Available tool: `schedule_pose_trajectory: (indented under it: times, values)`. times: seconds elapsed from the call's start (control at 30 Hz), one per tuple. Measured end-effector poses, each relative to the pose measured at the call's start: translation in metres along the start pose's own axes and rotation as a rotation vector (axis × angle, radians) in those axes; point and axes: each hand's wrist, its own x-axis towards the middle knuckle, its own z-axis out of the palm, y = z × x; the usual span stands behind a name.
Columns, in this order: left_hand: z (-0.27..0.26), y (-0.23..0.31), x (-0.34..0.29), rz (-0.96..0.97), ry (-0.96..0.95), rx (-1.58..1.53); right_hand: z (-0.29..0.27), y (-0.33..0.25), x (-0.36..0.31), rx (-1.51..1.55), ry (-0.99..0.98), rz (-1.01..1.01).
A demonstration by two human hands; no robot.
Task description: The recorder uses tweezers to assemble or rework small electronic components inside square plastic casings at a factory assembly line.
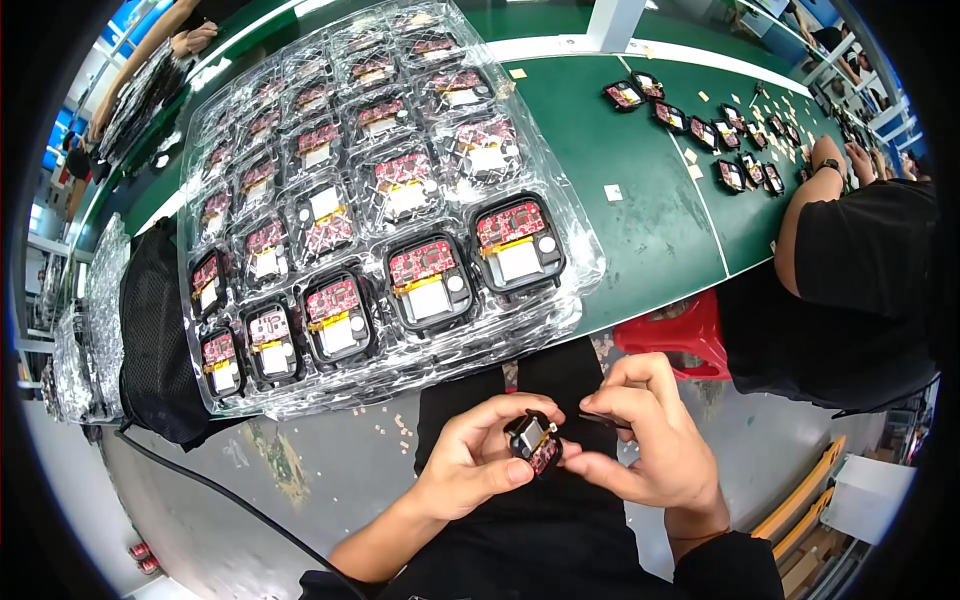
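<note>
Above my lap, my left hand (468, 462) grips a small black device housing (536, 444) by its edges, tilted. A red circuit board and a pale block show inside it. Close to its right side, my right hand (662, 440) is closed on a thin dark piece (608, 420), whose kind I cannot make out. The right thumb tip is at the housing's edge; whether it touches is unclear. Ahead lies a stack of clear plastic trays (583, 262). Similar open housings (517, 243) with red boards, pale blocks and yellow strips sit in the top tray's pockets.
The trays rest on a green workbench (655, 245). More housings (671, 117) and small pale squares (613, 192) are scattered at the far right, near a seated co-worker (850, 260). A red stool (675, 335) stands under the bench. A black mesh bag (158, 335) and cable (215, 487) are left.
</note>
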Motion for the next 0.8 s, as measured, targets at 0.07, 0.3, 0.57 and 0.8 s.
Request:
schedule_pose_trajectory:
  times: [0.07, 0.3, 0.57, 0.8]
  values:
    - [-0.003, -0.002, -0.002, 0.038, 0.02, 0.028, 0.006, 0.003, -0.004, -0.118, 0.015, 0.052]
    - [-0.008, -0.005, -0.004, 0.225, 0.032, 0.003, 0.03, 0.009, -0.002, -0.213, 0.24, -0.202]
    - [-0.012, -0.008, -0.007, 0.24, 0.049, 0.097, 0.036, 0.016, 0.001, -0.492, 0.308, -0.37]
    - [-0.008, -0.007, -0.007, 0.227, 0.056, 0.073, 0.04, 0.021, 0.001, -0.464, 0.325, -0.371]
